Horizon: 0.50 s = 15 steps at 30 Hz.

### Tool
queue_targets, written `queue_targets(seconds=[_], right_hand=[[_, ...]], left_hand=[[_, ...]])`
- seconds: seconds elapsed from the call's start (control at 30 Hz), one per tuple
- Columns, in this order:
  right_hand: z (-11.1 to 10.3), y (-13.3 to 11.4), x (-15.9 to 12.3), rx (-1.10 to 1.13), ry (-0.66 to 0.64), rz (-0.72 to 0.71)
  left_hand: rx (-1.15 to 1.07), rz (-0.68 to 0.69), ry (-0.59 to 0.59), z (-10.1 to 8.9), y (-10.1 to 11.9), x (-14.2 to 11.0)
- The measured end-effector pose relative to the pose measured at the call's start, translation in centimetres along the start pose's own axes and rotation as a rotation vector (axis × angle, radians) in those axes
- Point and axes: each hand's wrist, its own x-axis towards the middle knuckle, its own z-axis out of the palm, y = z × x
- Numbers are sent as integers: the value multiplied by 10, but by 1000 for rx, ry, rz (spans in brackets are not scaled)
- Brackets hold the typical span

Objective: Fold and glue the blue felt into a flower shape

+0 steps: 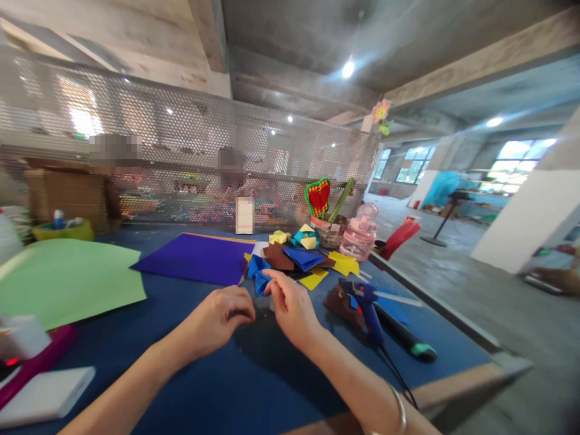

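My left hand and my right hand meet over the middle of the blue table. Both have their fingers curled into a pinch. Between them lies a small dark piece that I cannot make out clearly. Just beyond my right fingertips sits a folded blue paper shape. Behind it lies a heap of folded brown, blue and yellow paper pieces.
A purple sheet and a green sheet lie at left. A blue glue gun and a black tool with a teal end lie at right. A pink jar and a small basket stand behind.
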Motion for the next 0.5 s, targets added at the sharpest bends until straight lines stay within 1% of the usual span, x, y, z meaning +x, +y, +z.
queue_targets(seconds=[0.1, 0.17, 0.3, 0.4, 0.47, 0.5], right_hand=[[-1, 0, 2, 30, 42, 18], [-1, -2, 2, 46, 54, 29], [-1, -3, 2, 71, 52, 35], [0, -2, 1, 83, 41, 31], [0, -1, 1, 87, 38, 31], [0, -1, 2, 88, 39, 33]], left_hand=[[10, 11, -128, -2, 1, -6], [39, 2, -176, 0, -1, -10], [89, -38, -198, 8, -5, -18], [117, -75, -193, 12, -3, -20], [135, -107, -194, 8, 4, -24], [139, -120, -203, 2, 9, -26]])
